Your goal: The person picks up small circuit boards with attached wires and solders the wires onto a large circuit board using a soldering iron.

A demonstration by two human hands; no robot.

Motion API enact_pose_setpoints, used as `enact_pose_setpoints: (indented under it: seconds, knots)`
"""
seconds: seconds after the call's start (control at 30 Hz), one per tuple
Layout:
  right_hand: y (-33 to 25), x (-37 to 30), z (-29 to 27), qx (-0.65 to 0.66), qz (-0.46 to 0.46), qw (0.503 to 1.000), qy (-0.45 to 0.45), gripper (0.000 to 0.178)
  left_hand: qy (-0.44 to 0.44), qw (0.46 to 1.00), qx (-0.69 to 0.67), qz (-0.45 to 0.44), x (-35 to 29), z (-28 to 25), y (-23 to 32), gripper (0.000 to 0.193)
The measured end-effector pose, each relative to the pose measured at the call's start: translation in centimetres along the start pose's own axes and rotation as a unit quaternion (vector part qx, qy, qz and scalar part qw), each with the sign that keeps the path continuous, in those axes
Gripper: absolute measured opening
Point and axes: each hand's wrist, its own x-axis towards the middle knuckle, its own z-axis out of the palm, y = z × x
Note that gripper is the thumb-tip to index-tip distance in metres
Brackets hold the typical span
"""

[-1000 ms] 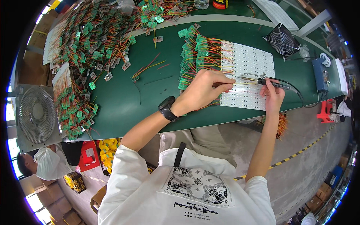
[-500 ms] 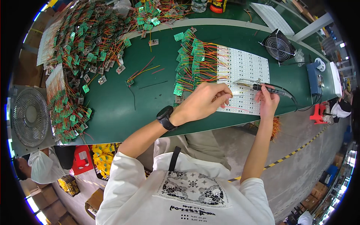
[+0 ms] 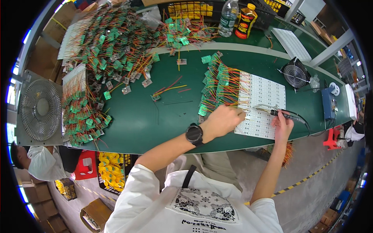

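My right hand (image 3: 283,126) is closed around the dark handle of a soldering iron (image 3: 286,115), whose metal tip points left over a white perforated board (image 3: 268,91). My left hand (image 3: 222,123), with a black watch (image 3: 194,134) on its wrist, rests at the board's left edge. Its fingers are bent together, and what they pinch, if anything, is too small to make out. Along that edge lie several small green circuit boards (image 3: 211,83), their red and yellow wires (image 3: 232,86) running onto the white board. The left hand covers the nearest of these wires.
A heap of wired circuit boards (image 3: 112,42) fills the table's left, beside a fan (image 3: 40,110). Loose wires (image 3: 171,88) lie mid-table. Behind the board stand a small black fan (image 3: 295,74) and bottles (image 3: 229,17); a blue box (image 3: 328,103) is at the right.
The view has tilted up, so the table sits lower in the picture. My left hand has shifted slightly left relative to the white board. The soldering iron stays in my right hand.
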Motion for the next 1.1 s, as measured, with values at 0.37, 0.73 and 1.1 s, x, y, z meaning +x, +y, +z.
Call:
enact_pose_setpoints:
  seconds: [0.37,0.73,1.1]
  knots:
    - [0.1,0.1,-0.8,-0.007,0.001,1.000,0.014,0.020,0.080,0.996,-0.020,-0.029,-0.2,0.5,-0.3,0.011]
    - [0.6,-0.1,-0.5,0.006,-0.037,0.999,0.030,0.018,0.088,0.994,0.063,0.018,-0.8,0.6,-0.2,0.016]
    - [0.1,-0.2,-0.3,-0.013,-0.046,0.998,0.042,0.018,0.137,0.990,-0.002,-0.023,-0.9,0.5,-0.1,0.012]
